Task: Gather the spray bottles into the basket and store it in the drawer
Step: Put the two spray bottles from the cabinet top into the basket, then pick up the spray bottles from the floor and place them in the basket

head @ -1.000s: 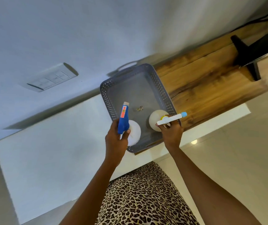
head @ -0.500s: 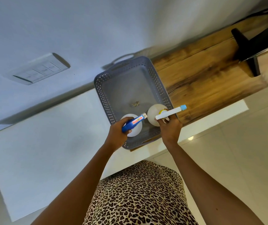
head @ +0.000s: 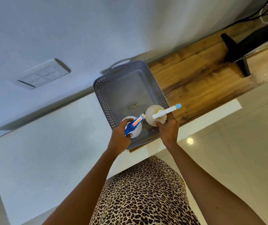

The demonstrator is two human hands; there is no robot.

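**Holding both spray bottles over the basket**

Looking down through the head camera, I see my left hand (head: 121, 137) at the centre of the frame, fingers wrapped tight around the blue trigger head of a white round-bodied spray bottle (head: 132, 128). Its nozzle, with a red and yellow label, points toward the upper right. The white body sits over the near left corner of the grey perforated plastic basket (head: 101, 95); I cannot tell whether it rests on the basket floor or hangs just above it.

My right hand (head: 168, 129), just to the right, is clamped on the second bottle, a translucent white round one with a long white sprayer and a light blue tip (head: 154, 117). The sprayer reaches past the basket's right wall toward the right of the frame, and the bottle body lies inside the basket's near right corner. The two bottles are just beside each other, nozzle tip nearly meeting body.

A small crumpled scrap (head: 133, 106) lies on the basket floor, up-frame of the bottles. The basket stands partly on the brown wooden countertop (head: 203, 75) and partly on the white surface (head: 49, 143) at the left. A white switch plate (head: 42, 75) sits on the wall at the upper left.
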